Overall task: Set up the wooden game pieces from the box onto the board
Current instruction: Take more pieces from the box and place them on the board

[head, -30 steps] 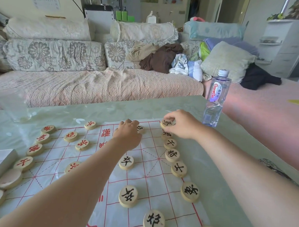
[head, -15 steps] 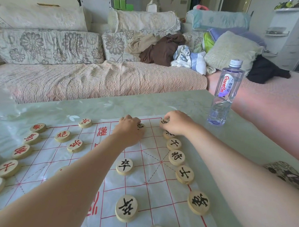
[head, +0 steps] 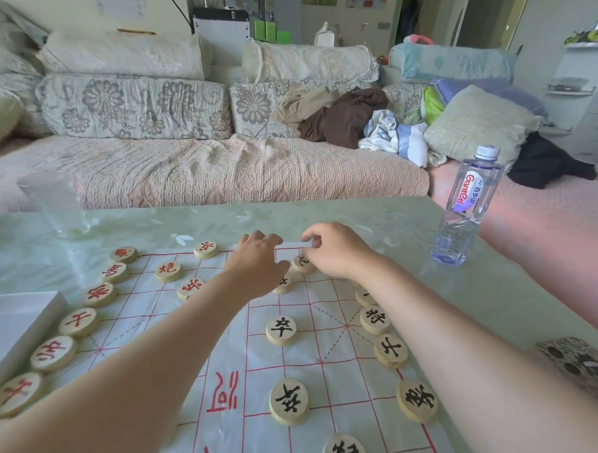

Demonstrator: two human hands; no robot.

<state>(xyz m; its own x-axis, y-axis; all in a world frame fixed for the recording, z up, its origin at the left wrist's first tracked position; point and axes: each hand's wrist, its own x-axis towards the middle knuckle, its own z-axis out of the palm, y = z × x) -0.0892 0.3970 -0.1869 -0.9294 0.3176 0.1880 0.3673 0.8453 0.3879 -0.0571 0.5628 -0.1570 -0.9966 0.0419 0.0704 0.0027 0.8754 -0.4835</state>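
Sofa cushions and heaped clothes are filling the background, and the thin red-lined board [head: 331, 385] is being carried by a pale green table [head: 393, 227]. At the board's far edge two black-lettered pieces are being worked on. The far black piece [head: 303, 262] is lying just under the right hand [head: 337, 252], and the second black piece [head: 283, 282] is being half covered by the heel of the left hand [head: 256, 264].

The right fingers [head: 316, 234] are being held curled and narrow, thumb meeting forefinger over the edge line. Whether a piece is being pinched there cannot be told, as the spot is blurred. The left fingers [head: 266, 240] are being kept curled, knuckles up, and what lies beneath them cannot be told either.

By the look of it, black's far corner is being filled. For this to be done well, each piece is best centred on a line crossing, lettering up, and lowered rather than slid — the sheet looks light enough to wrinkle. Both forearms are crossing pieces already set: the black row [head: 374, 319] beneath the right arm and the middle black piece [head: 281, 330] between the arms. Keeping the arms lifted is therefore advised.

Further out, the red pieces [head: 97, 294] are lining the left side beside the white box [head: 9, 320] — and the water bottle [head: 469, 206] is standing well apart to the right.
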